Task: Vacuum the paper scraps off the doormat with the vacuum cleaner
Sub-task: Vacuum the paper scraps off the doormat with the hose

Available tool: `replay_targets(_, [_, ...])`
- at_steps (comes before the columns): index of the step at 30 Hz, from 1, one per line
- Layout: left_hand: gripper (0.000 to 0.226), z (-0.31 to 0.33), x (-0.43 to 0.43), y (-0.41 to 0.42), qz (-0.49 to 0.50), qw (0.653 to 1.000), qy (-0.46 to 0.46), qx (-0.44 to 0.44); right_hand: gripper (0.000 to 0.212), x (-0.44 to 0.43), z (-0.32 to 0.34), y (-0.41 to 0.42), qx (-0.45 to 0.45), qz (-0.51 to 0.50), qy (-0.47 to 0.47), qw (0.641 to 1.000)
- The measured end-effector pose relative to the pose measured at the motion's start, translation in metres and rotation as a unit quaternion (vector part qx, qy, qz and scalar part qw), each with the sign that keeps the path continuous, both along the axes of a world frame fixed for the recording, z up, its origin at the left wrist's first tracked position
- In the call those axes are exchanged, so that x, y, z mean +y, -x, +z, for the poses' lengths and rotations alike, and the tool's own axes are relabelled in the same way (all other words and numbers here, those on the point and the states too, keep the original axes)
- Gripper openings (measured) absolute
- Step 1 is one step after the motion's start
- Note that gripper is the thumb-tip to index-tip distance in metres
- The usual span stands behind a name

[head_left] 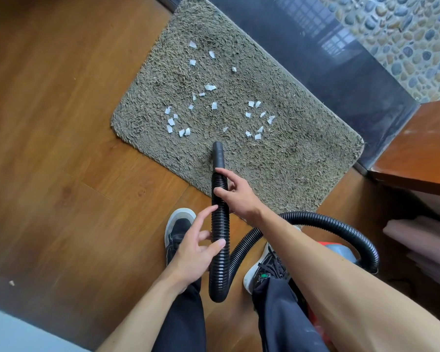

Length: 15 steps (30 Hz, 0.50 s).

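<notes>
Doormat: a shaggy grey-green doormat is lying at an angle on the wooden floor, its far edge running along a dark stone threshold.
Paper scraps: small white paper scraps are lying scattered over the middle of the mat in loose clusters to the left, centre and right; none are touching the nozzle.
Stray scrap: one pale stray bit is sitting on the floor, well apart from the mat.
Nozzle: the smooth black nozzle is pointing at the scraps over the mat's near edge; whether it is touching the pile cannot be told.
Vacuum hose: the black ribbed vacuum hose is running down from the nozzle, looping between the shoes and arching right.
Right hand: the right hand is gripping the hose just behind the nozzle, thumb lying across the ribs and index finger reaching over them.
Left hand: the left hand is resting lower on the hose, fingers spread and nearly straight, thumb tip and fingertips touching it.
Vacuum body: a red and grey vacuum body is showing behind the right forearm.
Shoes: a left shoe and a right shoe are standing on the floor near the mat.
</notes>
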<state>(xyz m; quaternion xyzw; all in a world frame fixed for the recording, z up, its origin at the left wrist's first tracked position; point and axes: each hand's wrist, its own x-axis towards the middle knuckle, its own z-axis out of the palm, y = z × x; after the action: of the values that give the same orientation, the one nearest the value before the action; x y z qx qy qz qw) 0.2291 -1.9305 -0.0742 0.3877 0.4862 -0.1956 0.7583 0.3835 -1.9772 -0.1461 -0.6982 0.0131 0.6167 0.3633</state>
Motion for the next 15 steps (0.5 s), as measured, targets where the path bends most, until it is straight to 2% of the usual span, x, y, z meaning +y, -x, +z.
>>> replay_targets(8, [0.065, -0.007, 0.01, -0.01, -0.008, 1.0, -0.014, -0.014, 0.055, 0.006, -0.004, -0.007, -0.035, -0.027, 0.0, 0.999])
replay_targets(15, [0.065, -0.014, 0.012, -0.022, -0.011, 0.999, -0.024, -0.021, 0.055, 0.013, -0.005, -0.023, -0.026, -0.021, -0.011, 0.999])
